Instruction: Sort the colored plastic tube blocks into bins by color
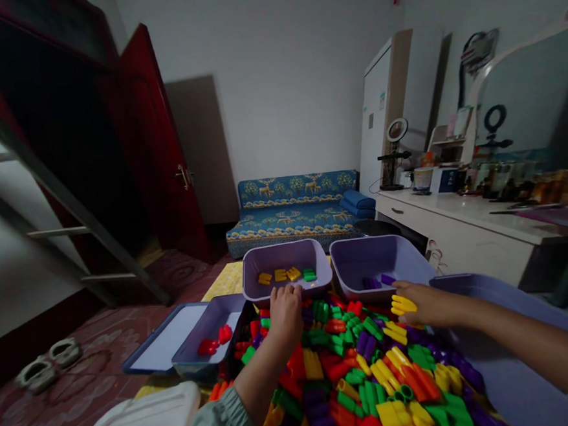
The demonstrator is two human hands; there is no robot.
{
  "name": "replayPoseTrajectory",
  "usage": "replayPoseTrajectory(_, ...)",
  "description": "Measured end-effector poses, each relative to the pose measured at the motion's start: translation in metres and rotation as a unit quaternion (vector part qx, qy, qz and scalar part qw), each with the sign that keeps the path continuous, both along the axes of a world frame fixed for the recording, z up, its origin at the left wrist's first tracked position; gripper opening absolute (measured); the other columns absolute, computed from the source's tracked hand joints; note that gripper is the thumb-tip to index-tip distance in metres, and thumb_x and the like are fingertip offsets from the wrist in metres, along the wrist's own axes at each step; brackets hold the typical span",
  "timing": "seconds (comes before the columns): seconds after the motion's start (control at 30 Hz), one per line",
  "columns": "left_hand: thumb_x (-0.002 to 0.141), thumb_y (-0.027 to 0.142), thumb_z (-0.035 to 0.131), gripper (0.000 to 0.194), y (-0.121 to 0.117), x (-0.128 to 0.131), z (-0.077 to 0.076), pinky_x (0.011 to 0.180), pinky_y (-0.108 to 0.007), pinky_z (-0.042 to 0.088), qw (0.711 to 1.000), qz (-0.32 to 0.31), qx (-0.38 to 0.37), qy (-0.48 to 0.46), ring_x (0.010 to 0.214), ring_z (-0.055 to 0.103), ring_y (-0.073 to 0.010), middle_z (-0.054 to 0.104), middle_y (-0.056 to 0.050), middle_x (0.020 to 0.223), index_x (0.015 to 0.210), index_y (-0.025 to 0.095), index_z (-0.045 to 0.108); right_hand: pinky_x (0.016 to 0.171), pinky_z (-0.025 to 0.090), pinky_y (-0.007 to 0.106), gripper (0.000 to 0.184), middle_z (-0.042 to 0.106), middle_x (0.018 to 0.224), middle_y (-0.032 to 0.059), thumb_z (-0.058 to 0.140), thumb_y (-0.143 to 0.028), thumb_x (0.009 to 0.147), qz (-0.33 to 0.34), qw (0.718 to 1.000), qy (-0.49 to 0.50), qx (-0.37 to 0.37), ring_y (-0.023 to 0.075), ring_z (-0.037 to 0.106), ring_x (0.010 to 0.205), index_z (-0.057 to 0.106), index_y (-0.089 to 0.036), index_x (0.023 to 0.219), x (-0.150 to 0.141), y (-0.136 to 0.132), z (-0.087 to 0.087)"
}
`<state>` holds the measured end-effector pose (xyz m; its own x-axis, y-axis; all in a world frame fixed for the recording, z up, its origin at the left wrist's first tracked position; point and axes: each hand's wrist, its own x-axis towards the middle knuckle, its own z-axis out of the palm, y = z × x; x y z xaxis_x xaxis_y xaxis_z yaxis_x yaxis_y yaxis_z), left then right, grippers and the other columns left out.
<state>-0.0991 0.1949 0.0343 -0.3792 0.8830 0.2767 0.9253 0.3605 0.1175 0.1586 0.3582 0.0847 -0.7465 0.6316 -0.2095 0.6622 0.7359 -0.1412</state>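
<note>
My left hand (287, 310) reaches over the near rim of a light purple bin (250, 277), back of the hand up, with nothing visible in its fingers. In that bin lie several yellow blocks (280, 275) and a green block (309, 275). My right hand (411, 295) is closed on a yellow ribbed plastic block (403, 304), in front of a second purple bin (374, 249). A purple block (387, 279) shows by its fingertips; whether they touch it I cannot tell. Under both hands spreads a heap of red, green, yellow and purple plastic blocks (362, 357).
At left a purple box (195, 336) holds red blocks (215, 342), beside a lid (164, 338). A white lid (147, 417) lies front left. A large purple tub (508, 353) stands right. Behind are a blue sofa (294, 215) and a white dressing table (459, 220).
</note>
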Motion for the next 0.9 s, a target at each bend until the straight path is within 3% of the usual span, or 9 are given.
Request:
replayPoseTrajectory(0.2,0.08,0.009,0.042,0.048,-0.005,0.0,-0.004,0.109,-0.043,0.025,1.0,-0.012,-0.007,-0.022,0.114,0.052,-0.0258,0.06,-0.011,0.117,0.126,0.017,0.052,0.113,0.027,0.035,0.073,0.034,0.147,0.0252,0.059,-0.038,0.069,-0.007,1.0,-0.015,0.005,0.0335,0.036,0.135,0.051,0.002,0.13,-0.001,0.004,-0.004)
replayPoseTrajectory(0.47,0.078,0.009,0.042,0.05,-0.007,0.001,-0.002,0.109,-0.043,0.025,1.0,-0.017,-0.01,-0.019,0.117,0.05,-0.0263,0.059,-0.011,0.121,0.126,0.017,0.051,0.11,0.031,0.037,0.065,0.036,0.147,0.0227,0.06,-0.04,0.068,0.007,1.0,-0.004,0.005,0.0339,0.042,0.131,0.059,-0.004,0.123,0.0,0.011,-0.012)
replayPoseTrajectory(0.9,0.077,0.008,0.044,0.049,-0.008,0.002,0.002,0.107,-0.043,0.028,1.0,-0.016,-0.025,-0.011,0.118,0.049,-0.0258,0.059,-0.013,0.122,0.125,0.017,0.051,0.111,0.03,0.037,0.065,0.036,0.147,0.0209,0.061,-0.04,0.067,0.007,1.0,0.003,0.004,0.0337,0.04,0.132,0.059,-0.007,0.123,0.003,0.009,-0.009)
